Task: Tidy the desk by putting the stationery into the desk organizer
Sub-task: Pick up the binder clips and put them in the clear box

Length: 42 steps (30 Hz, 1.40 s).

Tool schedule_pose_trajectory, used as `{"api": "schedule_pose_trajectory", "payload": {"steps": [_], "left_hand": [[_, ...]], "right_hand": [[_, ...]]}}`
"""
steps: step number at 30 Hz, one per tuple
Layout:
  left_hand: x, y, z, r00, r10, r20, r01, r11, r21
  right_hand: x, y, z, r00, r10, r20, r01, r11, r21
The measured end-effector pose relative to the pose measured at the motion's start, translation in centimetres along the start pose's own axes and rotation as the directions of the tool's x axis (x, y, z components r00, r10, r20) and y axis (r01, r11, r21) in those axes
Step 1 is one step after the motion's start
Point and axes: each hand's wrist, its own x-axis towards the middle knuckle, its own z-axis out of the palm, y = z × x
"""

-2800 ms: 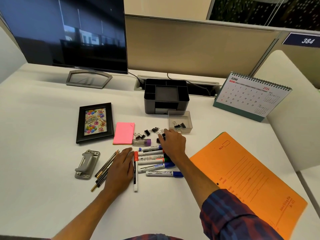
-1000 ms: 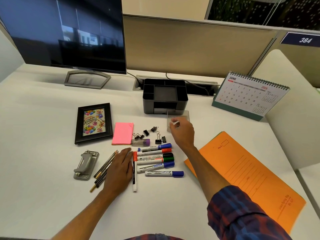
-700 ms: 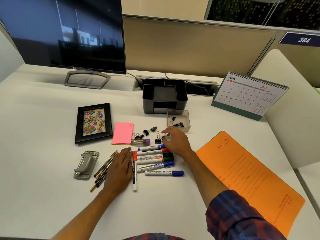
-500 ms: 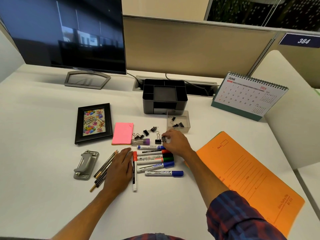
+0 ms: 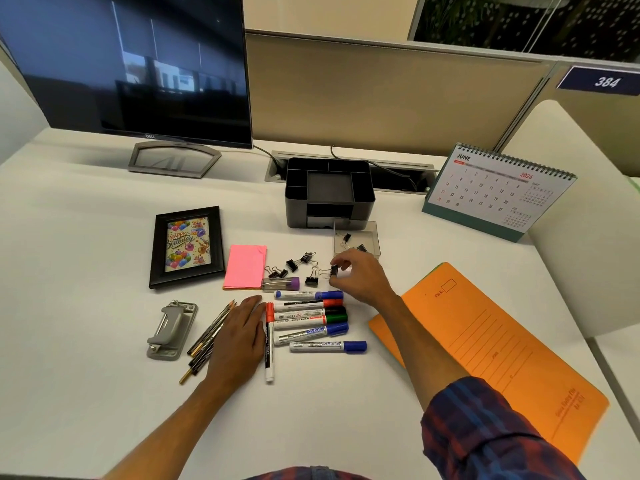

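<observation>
Right hand (image 5: 363,277): thumb and forefinger pinch a small black binder clip (image 5: 334,270), lifted just off the white desk (image 5: 86,393). Beyond the fingertips stands a clear plastic tray (image 5: 372,233) holding more clips; behind it, the black compartmented desk organizer (image 5: 329,190). Left of the fingers lie loose black binder clips (image 5: 297,263); below them, a row of whiteboard markers (image 5: 310,315). Left hand (image 5: 239,337): fingers straight and together, flat on the desk between markers and a bundle of pencils (image 5: 207,337).
</observation>
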Motion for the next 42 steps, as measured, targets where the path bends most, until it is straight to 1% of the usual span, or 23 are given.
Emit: {"api": "schedule_pose_trajectory", "payload": {"steps": [5,9,13,17,19,21,24,26,29,36,39,42], "left_hand": [[-0.1,0.0,0.0,1.0,-0.002,-0.003,0.002,1.0,0.004],[-0.1,0.1,-0.1,1.0,0.007,-0.01,-0.007,1.0,-0.005],[-0.1,0.3,-0.3,1.0,0.009,-0.011,-0.009,1.0,-0.004],[-0.1,0.1,-0.2,1.0,0.011,-0.007,-0.011,1.0,-0.001],[-0.1,0.1,-0.2,1.0,0.01,-0.007,-0.01,1.0,0.001],[0.0,0.2,-0.2,1.0,0.012,-0.01,-0.012,1.0,-0.001],[-0.1,0.3,-0.3,1.0,0.015,-0.01,-0.015,1.0,-0.002],[-0.1,0.2,-0.3,1.0,0.013,-0.006,-0.013,1.0,0.003],[-0.1,0.1,-0.2,1.0,0.009,0.001,-0.009,1.0,0.011],[-0.1,0.4,-0.4,1.0,0.004,0.008,-0.004,1.0,0.006],[-0.1,0.5,-0.5,1.0,0.004,0.001,-0.004,1.0,0.001],[-0.1,0.5,-0.6,1.0,0.001,-0.001,-0.001,1.0,0.002]], "right_hand": [[0.4,0.3,-1.0,0.985,0.061,-0.161,-0.039,0.99,0.136],[0.9,0.4,-1.3,0.942,0.153,-0.299,-0.108,0.981,0.162],[1.5,0.5,-1.2,0.911,0.223,-0.348,-0.18,0.972,0.153],[1.5,0.3,-0.8,0.886,0.249,-0.39,-0.196,0.965,0.171],[1.3,0.1,-0.4,0.896,0.225,-0.382,-0.173,0.971,0.166],[0.8,-0.1,0.3,0.928,0.164,-0.336,-0.126,0.983,0.131],[-0.1,-0.8,1.3,0.973,0.061,-0.223,-0.051,0.998,0.047],[-0.4,-1.4,2.0,0.99,0.034,-0.138,-0.037,0.999,-0.016],[-0.5,-2.3,2.9,0.997,0.043,-0.065,-0.049,0.995,-0.091],[-0.2,-4.1,4.1,0.993,0.106,-0.051,-0.114,0.975,-0.193],[-0.1,-4.4,4.4,0.99,0.135,-0.042,-0.141,0.969,-0.203],[-0.2,-4.3,4.5,0.985,0.162,-0.055,-0.169,0.974,-0.15]]}}
